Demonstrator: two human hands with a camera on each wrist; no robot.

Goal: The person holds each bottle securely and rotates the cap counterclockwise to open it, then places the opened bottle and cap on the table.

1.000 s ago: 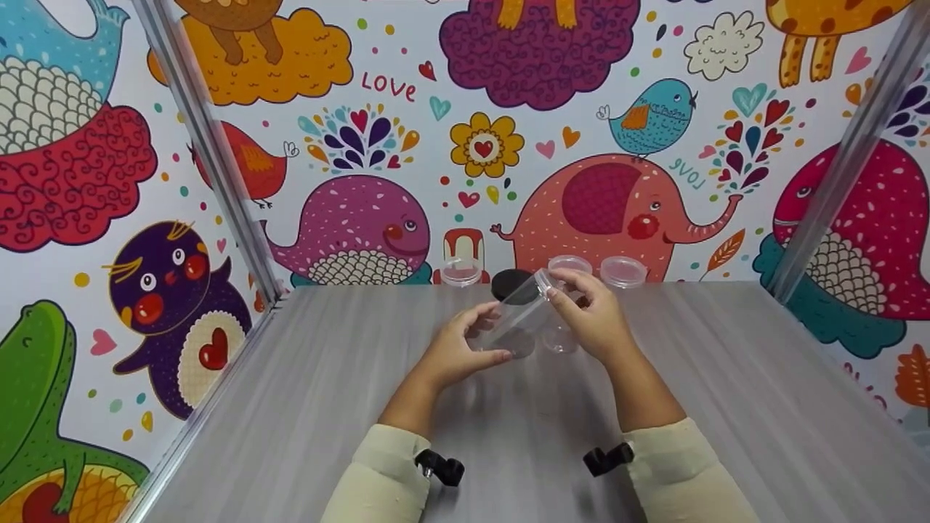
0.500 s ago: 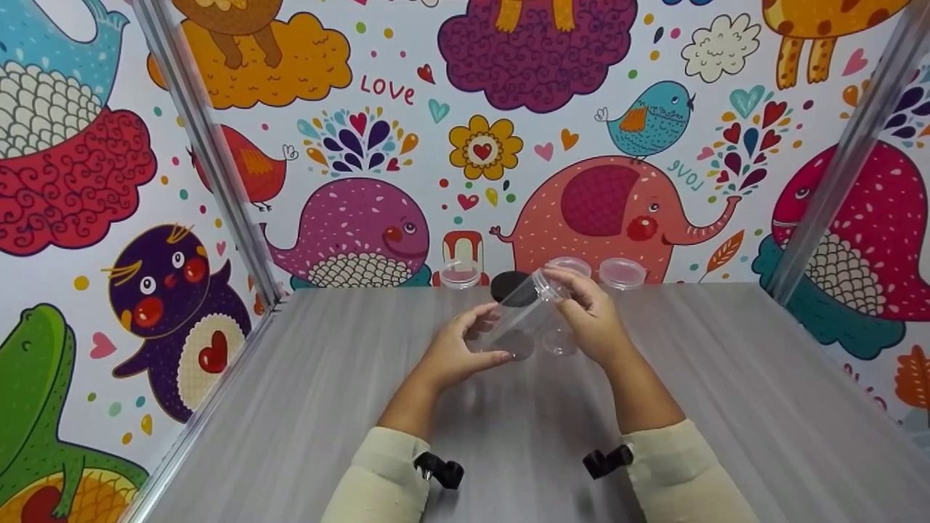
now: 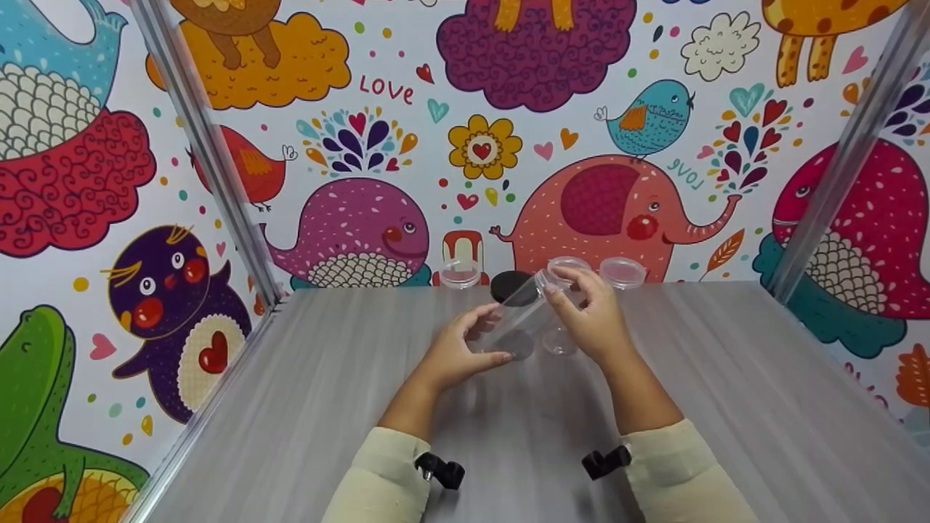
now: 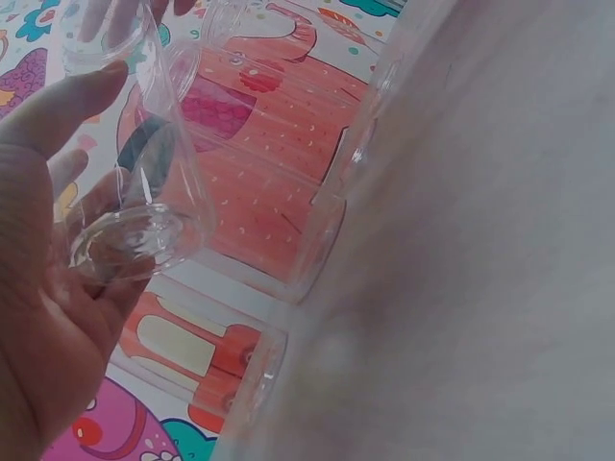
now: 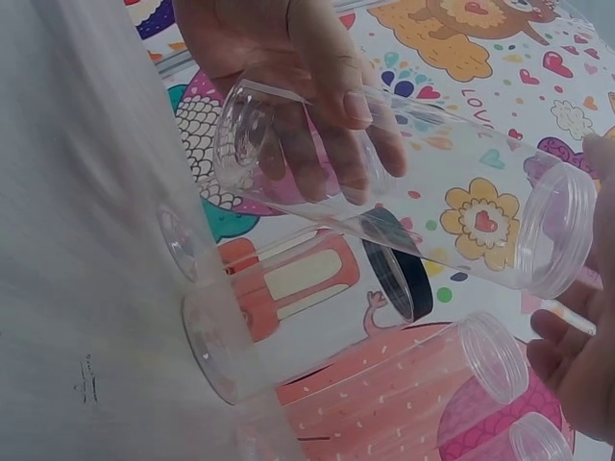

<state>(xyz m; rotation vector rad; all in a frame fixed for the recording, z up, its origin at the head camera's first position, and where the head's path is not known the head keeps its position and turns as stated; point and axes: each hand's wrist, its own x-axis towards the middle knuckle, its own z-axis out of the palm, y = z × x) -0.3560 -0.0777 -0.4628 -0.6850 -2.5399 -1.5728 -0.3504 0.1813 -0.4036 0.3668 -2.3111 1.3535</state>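
Observation:
A clear plastic jar [image 3: 519, 311] is held tilted above the table, its ridged clear rim up and to the right. My left hand [image 3: 452, 347] grips it near the base, with thumb and fingers around the wall, as the left wrist view also shows on the jar [image 4: 181, 178]. At the upper end, my right hand [image 3: 597, 319] holds the rim between thumb and fingers. In the right wrist view nothing shows inside the jar [image 5: 461, 144]. Whether the rim end carries a clear lid, I cannot tell.
Behind the hands stands a clear jar with a black lid [image 3: 511, 288]. Other clear jars stand along the back wall, one with its rim [image 3: 461, 273] at the left, another with its rim [image 3: 623, 272] at the right. The grey table [image 3: 327, 378] meets a patterned wall.
My right hand's fingers have shifted around the jar's rim, first over it and then back. The left hand and the jar's tilt look nearly the same.

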